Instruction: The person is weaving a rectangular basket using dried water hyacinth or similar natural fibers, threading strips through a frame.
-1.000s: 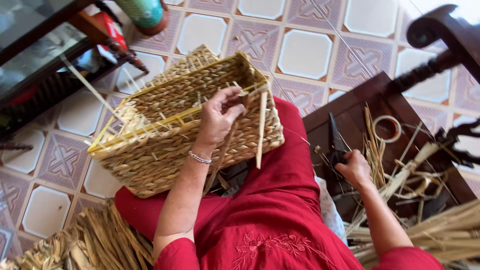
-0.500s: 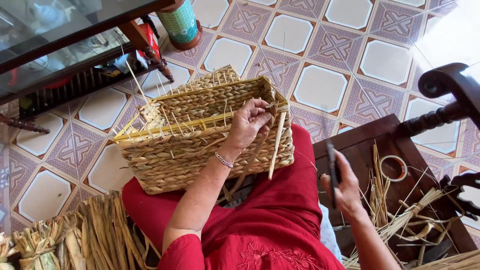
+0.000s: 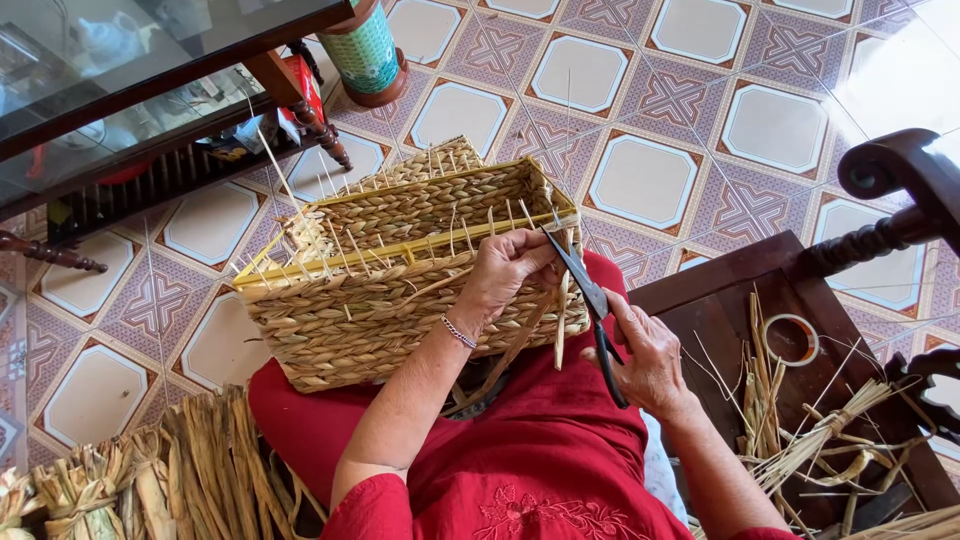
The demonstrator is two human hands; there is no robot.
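Observation:
A rectangular woven straw basket [image 3: 380,290] with a yellow rim frame rests tilted on my lap, over red clothing. My left hand [image 3: 503,275], with a thin bracelet at the wrist, grips the basket's right rim and pinches a loose straw strand that hangs down. My right hand [image 3: 645,355] holds black scissors [image 3: 588,300]. Their blades point up toward the fingers of my left hand, at the strand by the rim.
A dark wooden stool [image 3: 780,330] at right carries straw scraps and a tape ring [image 3: 790,338]. Dried straw bundles [image 3: 160,470] lie at lower left. A glass-topped table [image 3: 120,70] and a green patterned canister [image 3: 365,50] stand on the tiled floor.
My right hand lifted the scissors from the stool and brought them up to the basket rim beside my left hand. The view shifted slightly; my left hand stayed on the rim.

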